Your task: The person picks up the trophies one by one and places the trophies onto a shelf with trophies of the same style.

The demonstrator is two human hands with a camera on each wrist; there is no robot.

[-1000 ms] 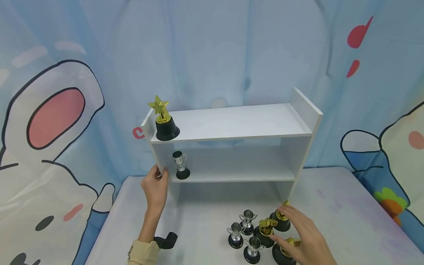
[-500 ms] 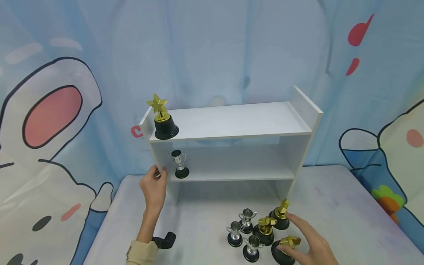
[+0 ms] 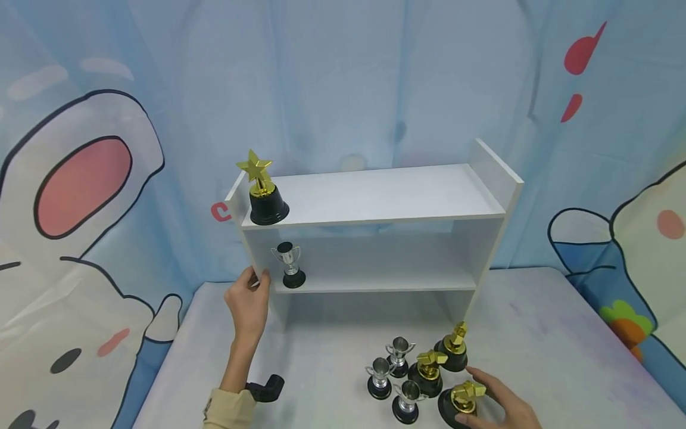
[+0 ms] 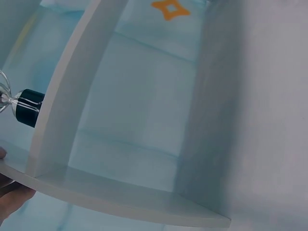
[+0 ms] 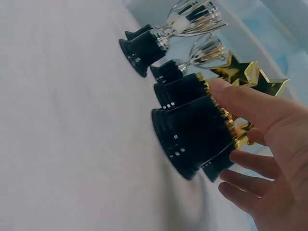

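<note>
My left hand (image 3: 249, 304) grips the left side panel of the white shelf unit (image 3: 370, 221), at about middle-shelf height. At lower right, my right hand (image 3: 501, 402) is spread beside the nearest gold star trophy (image 3: 462, 398). In the right wrist view its thumb lies over the gold stem, above the black base (image 5: 192, 137), with the fingers spread on the other side. Two more gold star trophies (image 3: 427, 372) (image 3: 454, 345) stand just behind. Several small silver cup trophies (image 3: 380, 377) are grouped to their left.
On the top shelf, a gold star trophy (image 3: 266, 193) stands at the left end. Below it, a silver cup trophy (image 3: 291, 266) is on the middle shelf. A blue cartoon curtain (image 3: 332, 83) hangs behind the white table (image 3: 541, 333).
My right hand has come back toward the front edge, from over the star trophies to beside the nearest one. The left hand keeps its grip on the shelf unit.
</note>
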